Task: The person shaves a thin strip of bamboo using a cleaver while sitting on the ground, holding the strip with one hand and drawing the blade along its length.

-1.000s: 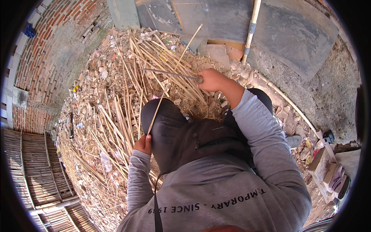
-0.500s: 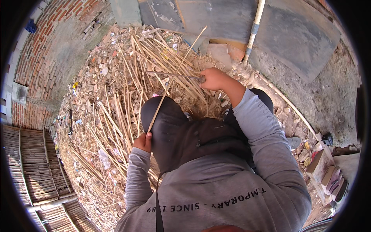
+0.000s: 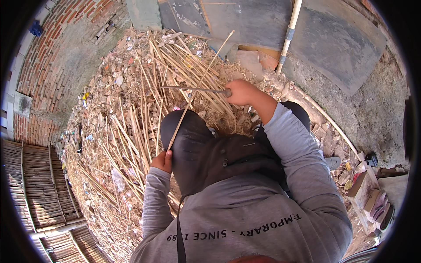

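Observation:
My left hand (image 3: 162,161) is closed round the near end of a long bamboo strip (image 3: 179,126), beside my left knee. The strip slants up and to the right, past the knee, and its far end is raised over the rubble. In my right hand (image 3: 240,92) is a long, narrow-bladed knife (image 3: 206,90), its handle mostly hidden by the fingers. The blade points left and crosses the strip around its middle; whether the two touch I cannot tell.
Cut bamboo strips (image 3: 131,136) lie in loose piles ahead and to the left, on ground strewn with chips and litter. Dark panels (image 3: 245,22) and a pole (image 3: 289,35) lean at the far side. A brick wall (image 3: 52,65) stands left; sandals (image 3: 379,208) lie right.
My right hand and the knife have come slightly toward me, so the blade crosses the strip a little lower. My left hand and the bamboo strip have barely moved.

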Demonstrator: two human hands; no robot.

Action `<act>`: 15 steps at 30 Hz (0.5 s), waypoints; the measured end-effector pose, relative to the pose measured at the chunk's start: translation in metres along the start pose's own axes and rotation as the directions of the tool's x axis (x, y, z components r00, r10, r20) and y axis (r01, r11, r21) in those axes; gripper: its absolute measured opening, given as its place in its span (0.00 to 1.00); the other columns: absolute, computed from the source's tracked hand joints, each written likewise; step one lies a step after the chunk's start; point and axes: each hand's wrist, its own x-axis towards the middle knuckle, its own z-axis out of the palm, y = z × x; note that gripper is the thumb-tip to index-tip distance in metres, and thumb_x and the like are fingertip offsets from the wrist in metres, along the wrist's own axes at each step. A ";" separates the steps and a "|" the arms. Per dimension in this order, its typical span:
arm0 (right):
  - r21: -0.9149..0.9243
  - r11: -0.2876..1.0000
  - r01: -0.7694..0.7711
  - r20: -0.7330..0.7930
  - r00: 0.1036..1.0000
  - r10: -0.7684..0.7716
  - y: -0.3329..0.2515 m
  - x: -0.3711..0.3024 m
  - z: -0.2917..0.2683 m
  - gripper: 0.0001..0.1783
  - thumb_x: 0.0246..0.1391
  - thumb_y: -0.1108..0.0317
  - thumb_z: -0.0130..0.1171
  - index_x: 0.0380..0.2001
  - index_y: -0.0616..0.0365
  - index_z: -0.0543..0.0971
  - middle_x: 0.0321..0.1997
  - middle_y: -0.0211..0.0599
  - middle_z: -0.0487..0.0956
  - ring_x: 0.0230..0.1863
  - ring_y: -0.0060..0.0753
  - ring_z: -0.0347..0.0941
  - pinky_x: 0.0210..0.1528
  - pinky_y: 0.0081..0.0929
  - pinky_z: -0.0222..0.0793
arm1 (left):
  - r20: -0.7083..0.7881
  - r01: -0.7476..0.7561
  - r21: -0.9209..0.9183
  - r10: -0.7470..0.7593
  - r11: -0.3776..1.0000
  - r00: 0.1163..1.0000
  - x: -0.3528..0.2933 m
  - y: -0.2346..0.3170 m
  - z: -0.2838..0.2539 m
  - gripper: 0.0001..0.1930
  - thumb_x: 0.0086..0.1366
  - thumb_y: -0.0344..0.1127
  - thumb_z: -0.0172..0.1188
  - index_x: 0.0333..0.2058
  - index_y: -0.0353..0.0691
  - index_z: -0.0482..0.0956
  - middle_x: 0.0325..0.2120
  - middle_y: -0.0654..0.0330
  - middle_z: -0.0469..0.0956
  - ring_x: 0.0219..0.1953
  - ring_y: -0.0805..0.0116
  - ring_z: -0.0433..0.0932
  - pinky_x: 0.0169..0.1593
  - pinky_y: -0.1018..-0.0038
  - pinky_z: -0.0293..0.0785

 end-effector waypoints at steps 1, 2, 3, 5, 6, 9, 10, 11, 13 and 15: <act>0.002 1.000 0.007 -0.005 1.000 -0.007 0.000 0.001 0.001 0.17 0.39 0.60 0.62 0.33 0.58 0.81 0.33 0.50 0.80 0.39 0.54 0.77 0.42 0.46 0.73 | -0.004 0.001 0.004 -0.001 1.000 1.000 0.000 0.000 0.001 0.28 0.70 0.57 0.44 0.29 0.34 0.76 0.21 0.40 0.75 0.28 0.37 0.76 0.32 0.54 0.69; 0.004 1.000 0.015 -0.011 1.000 -0.014 0.001 0.001 0.003 0.17 0.39 0.60 0.62 0.33 0.58 0.81 0.33 0.50 0.80 0.38 0.54 0.77 0.41 0.46 0.73 | -0.003 0.002 0.002 -0.002 1.000 1.000 0.000 0.000 0.001 0.28 0.71 0.57 0.44 0.29 0.34 0.76 0.21 0.40 0.75 0.28 0.37 0.76 0.32 0.54 0.69; 0.005 1.000 0.021 -0.017 1.000 -0.021 0.001 0.002 0.005 0.17 0.39 0.60 0.62 0.32 0.58 0.81 0.32 0.50 0.80 0.38 0.54 0.77 0.41 0.45 0.73 | -0.001 0.003 -0.001 -0.003 1.000 1.000 0.000 0.000 0.001 0.28 0.71 0.57 0.44 0.29 0.34 0.76 0.20 0.41 0.75 0.28 0.37 0.76 0.32 0.54 0.69; -0.003 0.999 0.053 -0.046 0.998 -0.053 0.003 0.000 0.007 0.17 0.40 0.59 0.63 0.31 0.59 0.80 0.31 0.52 0.79 0.36 0.56 0.76 0.40 0.45 0.72 | 0.005 0.006 -0.011 -0.006 1.000 1.000 -0.001 0.002 0.001 0.28 0.71 0.57 0.44 0.29 0.34 0.75 0.20 0.41 0.75 0.28 0.38 0.76 0.32 0.54 0.69; -0.008 0.998 0.069 -0.060 0.996 -0.069 0.004 0.000 0.007 0.17 0.40 0.58 0.64 0.31 0.60 0.79 0.30 0.52 0.79 0.35 0.56 0.76 0.39 0.45 0.71 | 0.010 0.008 -0.019 -0.008 1.000 1.000 -0.001 0.004 0.000 0.28 0.71 0.57 0.44 0.29 0.34 0.75 0.20 0.41 0.75 0.28 0.38 0.76 0.32 0.54 0.69; 0.007 0.997 0.072 -0.043 0.996 -0.072 0.002 -0.002 0.004 0.18 0.41 0.57 0.64 0.32 0.60 0.80 0.30 0.53 0.79 0.36 0.57 0.76 0.40 0.45 0.71 | 0.013 0.010 -0.008 -0.010 1.000 1.000 0.000 0.003 0.000 0.28 0.71 0.57 0.44 0.29 0.34 0.75 0.20 0.41 0.75 0.27 0.38 0.76 0.32 0.55 0.69; 0.000 0.998 0.058 -0.035 0.998 -0.058 0.002 -0.002 0.004 0.18 0.40 0.58 0.63 0.32 0.60 0.80 0.31 0.52 0.79 0.37 0.56 0.76 0.41 0.45 0.72 | 0.015 0.010 0.001 -0.010 1.000 1.000 0.000 0.003 -0.001 0.28 0.71 0.57 0.44 0.29 0.35 0.76 0.20 0.41 0.75 0.27 0.38 0.76 0.32 0.55 0.69; -0.006 0.999 0.044 -0.027 0.999 -0.044 0.002 -0.001 0.004 0.18 0.40 0.59 0.63 0.33 0.59 0.80 0.32 0.52 0.80 0.38 0.56 0.77 0.42 0.46 0.72 | 0.015 0.009 0.003 -0.010 1.000 1.000 0.000 0.004 -0.001 0.28 0.71 0.57 0.44 0.29 0.35 0.76 0.20 0.41 0.75 0.27 0.38 0.76 0.32 0.55 0.69; -0.009 1.000 0.030 -0.014 0.999 -0.030 0.002 0.000 0.005 0.18 0.39 0.59 0.62 0.34 0.59 0.80 0.33 0.51 0.80 0.39 0.56 0.77 0.43 0.45 0.73 | 0.016 0.010 0.008 -0.010 1.000 1.000 -0.001 0.006 -0.002 0.28 0.70 0.58 0.44 0.29 0.35 0.76 0.20 0.41 0.75 0.27 0.38 0.76 0.32 0.55 0.70; -0.002 1.000 0.030 -0.004 1.000 -0.030 0.002 0.000 0.005 0.18 0.40 0.59 0.63 0.34 0.59 0.80 0.33 0.51 0.80 0.39 0.55 0.77 0.43 0.45 0.73 | 0.014 0.014 0.000 -0.014 1.000 1.000 -0.001 0.004 -0.001 0.28 0.70 0.58 0.44 0.29 0.35 0.76 0.20 0.42 0.75 0.27 0.38 0.76 0.32 0.55 0.70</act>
